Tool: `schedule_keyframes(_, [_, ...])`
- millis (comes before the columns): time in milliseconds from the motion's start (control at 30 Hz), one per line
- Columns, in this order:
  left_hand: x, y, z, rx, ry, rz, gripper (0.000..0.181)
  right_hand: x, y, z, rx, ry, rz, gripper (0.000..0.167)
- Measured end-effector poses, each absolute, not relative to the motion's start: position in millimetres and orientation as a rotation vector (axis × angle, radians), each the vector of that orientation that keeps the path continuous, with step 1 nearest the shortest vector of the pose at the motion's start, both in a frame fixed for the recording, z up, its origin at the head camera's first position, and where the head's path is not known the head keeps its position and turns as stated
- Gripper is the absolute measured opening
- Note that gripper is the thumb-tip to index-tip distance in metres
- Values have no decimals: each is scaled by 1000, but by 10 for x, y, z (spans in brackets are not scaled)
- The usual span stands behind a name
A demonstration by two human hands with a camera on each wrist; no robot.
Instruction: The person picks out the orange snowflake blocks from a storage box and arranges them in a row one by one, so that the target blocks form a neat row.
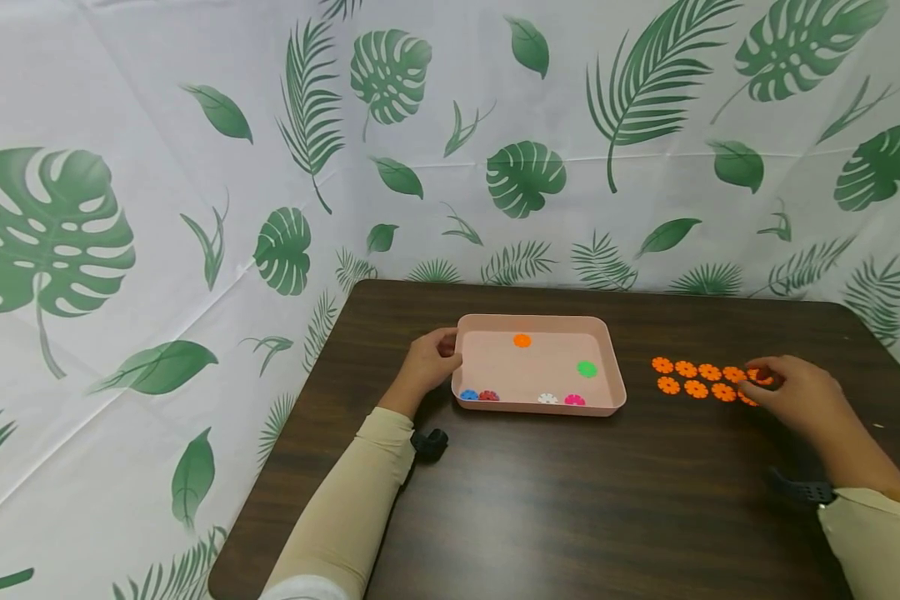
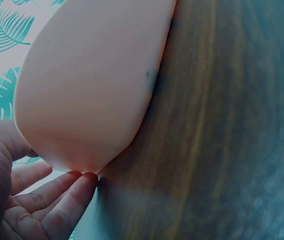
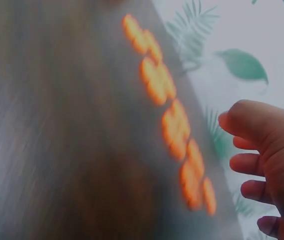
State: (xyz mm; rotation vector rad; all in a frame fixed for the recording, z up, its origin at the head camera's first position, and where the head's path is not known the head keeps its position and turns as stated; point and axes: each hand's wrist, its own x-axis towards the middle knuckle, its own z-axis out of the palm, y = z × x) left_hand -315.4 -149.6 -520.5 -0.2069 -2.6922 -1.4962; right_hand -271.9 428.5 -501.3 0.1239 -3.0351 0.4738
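My left hand [image 1: 425, 365] holds the left end of a shallow pink tray [image 1: 540, 325]. In the left wrist view its fingertips [image 2: 89, 180] touch the outside of the tray's end wall, and part of the thumb is hidden behind the tray. Inside the tray lie notched plastic discs: orange [image 1: 522, 341], green [image 1: 587, 369], blue [image 1: 468, 395], red [image 1: 488, 396], white [image 1: 547, 398] and pink [image 1: 574, 400]. My right hand [image 1: 802, 396] hovers at the right end of two rows of orange discs [image 1: 696, 388], thumb and forefinger apart. The right wrist view shows nothing held; its discs are blurred.
The dark wooden table [image 1: 555, 500] reaches back to a white leaf-print cloth [image 1: 450, 167], which also hangs along the left side. A black strap with a small device [image 1: 429, 446] is on the left wrist, and another strap [image 1: 802, 487] on the right.
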Motion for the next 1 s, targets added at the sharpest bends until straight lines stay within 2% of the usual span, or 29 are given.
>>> schedule_keyframes(500, [-3157, -1494, -5216, -223, -2677, -1507, 53, -3234, 3270, -4600, 370, -2890, 653, 54])
schedule_keyframes(800, [-3148, -1512, -5210, -238, -2656, -1520, 53, -3490, 2609, -4506, 485, -2894, 734, 48])
schedule_keyframes(1000, [-3153, -1499, -5200, -233, -2663, -1518, 53, -3606, 2277, -4530, 653, -2836, 738, 42])
